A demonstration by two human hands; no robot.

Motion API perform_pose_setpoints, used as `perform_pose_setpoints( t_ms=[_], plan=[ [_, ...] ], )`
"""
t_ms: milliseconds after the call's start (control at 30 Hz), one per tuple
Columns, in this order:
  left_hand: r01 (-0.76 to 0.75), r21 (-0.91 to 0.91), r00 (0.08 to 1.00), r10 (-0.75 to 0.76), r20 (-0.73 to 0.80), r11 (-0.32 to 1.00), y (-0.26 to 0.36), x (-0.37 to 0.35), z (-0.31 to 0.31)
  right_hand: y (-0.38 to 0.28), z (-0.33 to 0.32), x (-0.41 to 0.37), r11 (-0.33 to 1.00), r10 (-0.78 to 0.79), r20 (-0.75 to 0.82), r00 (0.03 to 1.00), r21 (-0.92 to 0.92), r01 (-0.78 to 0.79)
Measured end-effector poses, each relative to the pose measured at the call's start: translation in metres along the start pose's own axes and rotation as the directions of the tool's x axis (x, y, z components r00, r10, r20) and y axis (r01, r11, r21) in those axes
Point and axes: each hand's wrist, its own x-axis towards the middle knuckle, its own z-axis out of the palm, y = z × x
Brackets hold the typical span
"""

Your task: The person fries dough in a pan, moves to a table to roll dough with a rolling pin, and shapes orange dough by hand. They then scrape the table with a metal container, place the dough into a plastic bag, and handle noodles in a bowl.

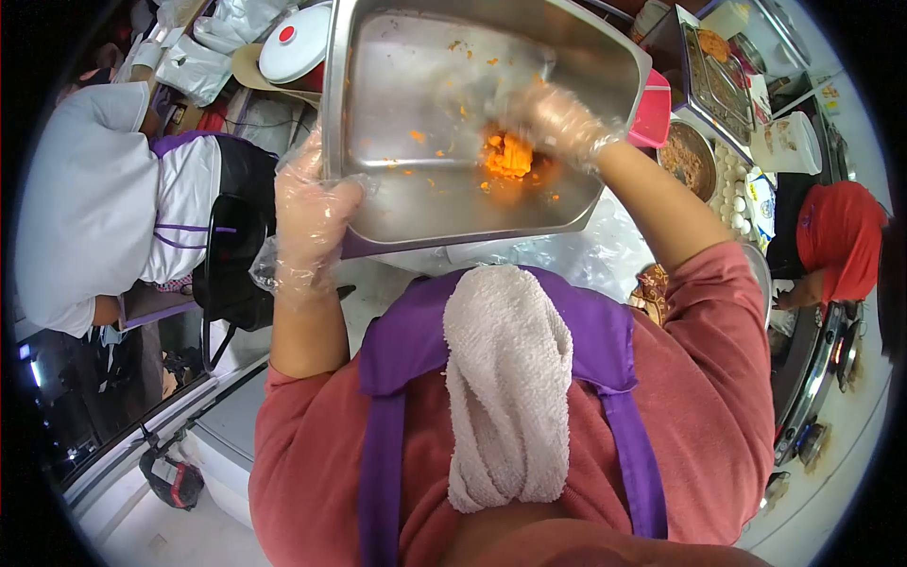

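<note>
A deep steel pan (pixel 416 203) is tilted in front of me, with bright orange soft food (pixel 508 154) in a small heap and scraps of it stuck to the bottom. My left hand (pixel 316 203), in a clear plastic glove, grips the pan's left rim, its thumb along the near corner. Inside the pan, my right hand (pixel 557 123), also gloved in clear plastic, is right beside the orange heap. Motion smears its fingers, so whether they hold any food cannot be made out.
Left, a person in white (pixel 85 208) stands near a black chair (pixel 231 274); a white-lidded pot (pixel 295 44) is behind. To the right are a pan of brown food (pixel 687 161), eggs (pixel 741 210), a pink container (pixel 652 111), a stove (pixel 803 383) and a person in red (pixel 841 241).
</note>
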Motion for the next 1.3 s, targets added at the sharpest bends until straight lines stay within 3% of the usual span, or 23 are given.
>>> perform_pose_setpoints(
  t_ms=[67,133,200,233,400,500,567,600,667,700,733,767,800,867,900,933,967,1000,1067,1300],
  plan=[
    [-0.04,-0.007,0.999,0.04,0.013,0.999,0.003,-0.001,0.0,0.003,0.001,0.0,0.968,0.204,-0.455,0.867,-0.041,-0.249],
    [-0.056,-0.004,0.998,0.056,0.022,0.998,0.011,-0.004,0.007,0.003,0.008,0.001,0.92,0.338,-0.407,0.849,-0.045,-0.388],
    [-0.077,0.0,0.997,0.077,0.025,0.997,0.012,-0.006,0.011,-0.009,0.02,-0.001,0.928,0.346,-0.317,0.883,-0.023,-0.372],
    [-0.086,0.0,0.996,0.086,0.007,0.996,0.009,-0.008,0.011,-0.011,0.035,-0.001,0.931,0.364,-0.23,0.903,0.082,-0.355],
    [-0.061,-0.002,0.995,0.06,-0.084,0.998,0.019,-0.028,0.007,-0.057,0.044,-0.004,0.955,0.282,-0.097,0.955,0.121,-0.269],
    [-0.013,0.121,0.988,0.031,-0.152,0.993,0.021,-0.047,0.0,-0.073,0.04,0.0,0.964,0.257,-0.03,0.966,0.073,-0.254],
    [0.025,0.19,0.985,0.008,-0.172,0.981,0.032,-0.068,-0.006,-0.085,0.032,0.003,0.974,0.189,0.158,0.969,0.099,-0.206],
    [0.056,0.25,0.986,-0.014,-0.167,0.967,0.037,-0.079,-0.007,-0.092,0.037,0.003,0.975,0.18,0.162,0.97,0.1,-0.197],
    [0.097,0.277,0.952,-0.008,-0.306,0.956,0.035,-0.109,-0.017,-0.105,0.045,0.0,0.969,0.031,0.135,0.99,0.241,-0.063],
    [0.228,0.339,0.94,-0.116,-0.32,0.913,0.055,-0.122,-0.012,-0.112,0.045,-0.001,0.949,-0.033,0.203,0.979,0.314,-0.033],
    [0.115,0.425,0.939,0.041,-0.342,0.898,0.049,-0.132,-0.012,-0.123,0.047,-0.004,0.921,-0.091,0.267,0.959,0.389,-0.021],
    [0.297,0.529,0.92,-0.09,-0.381,0.795,0.052,-0.147,-0.023,-0.134,0.043,-0.006,0.952,-0.131,0.29,0.948,0.303,0.039],
    [0.343,0.63,0.914,-0.092,-0.395,0.697,0.055,-0.161,-0.026,-0.138,0.066,-0.003,0.931,-0.257,0.311,0.915,0.332,0.149],
    [0.442,0.47,0.832,-0.153,-0.533,0.764,0.053,-0.185,-0.027,-0.153,0.09,-0.003,0.879,-0.384,0.241,0.891,0.39,0.274],
    [0.406,0.438,0.838,-0.135,-0.529,0.802,0.048,-0.197,-0.034,-0.161,0.109,0.0,0.859,-0.421,0.191,0.886,0.396,0.323],
    [0.384,0.515,0.848,-0.072,-0.525,0.766,0.048,-0.205,-0.035,-0.181,0.13,0.006,0.871,-0.424,0.199,0.883,0.358,0.337],
    [0.37,0.385,0.843,-0.132,-0.521,0.845,0.055,-0.22,-0.037,-0.201,0.148,0.009,0.871,-0.447,0.205,0.87,0.32,0.372],
    [0.366,0.385,0.848,-0.134,-0.512,0.847,0.055,-0.229,-0.039,-0.209,0.15,0.0,0.876,-0.437,0.206,0.875,0.318,0.363],
    [0.417,0.291,0.793,-0.189,-0.579,0.861,0.056,-0.251,-0.045,-0.228,0.153,-0.012,0.703,-0.584,0.073,0.808,0.542,0.459],
    [0.543,0.319,0.739,-0.261,-0.621,0.777,0.062,-0.327,-0.09,-0.315,0.225,-0.014,0.585,-0.721,0.004,0.693,0.54,0.605]
  ],
)
